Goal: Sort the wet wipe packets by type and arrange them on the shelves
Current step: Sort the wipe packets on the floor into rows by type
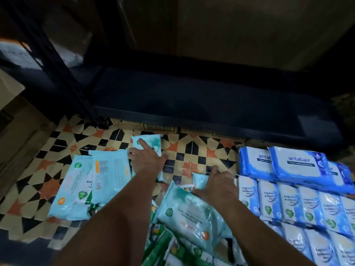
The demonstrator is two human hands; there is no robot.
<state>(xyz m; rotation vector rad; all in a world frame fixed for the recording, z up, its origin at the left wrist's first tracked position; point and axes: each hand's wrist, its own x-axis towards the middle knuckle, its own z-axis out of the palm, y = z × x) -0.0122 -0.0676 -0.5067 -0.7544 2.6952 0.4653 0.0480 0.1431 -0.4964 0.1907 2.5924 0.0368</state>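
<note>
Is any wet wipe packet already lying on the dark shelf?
No, the dark shelf shows bare; the packets, like the antabax packs, lie on the tiled floor.

Both forearms are bare to the frame edge, and the left hand [148, 160] and right hand [219, 187] wear no gloves, rings or watch.

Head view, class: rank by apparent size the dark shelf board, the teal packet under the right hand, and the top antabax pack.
1. Dark shelf board, largest.
2. Teal packet under the right hand.
3. Top antabax pack; the teal packet's nearness to the camera leaves their true sizes unsure.
</note>
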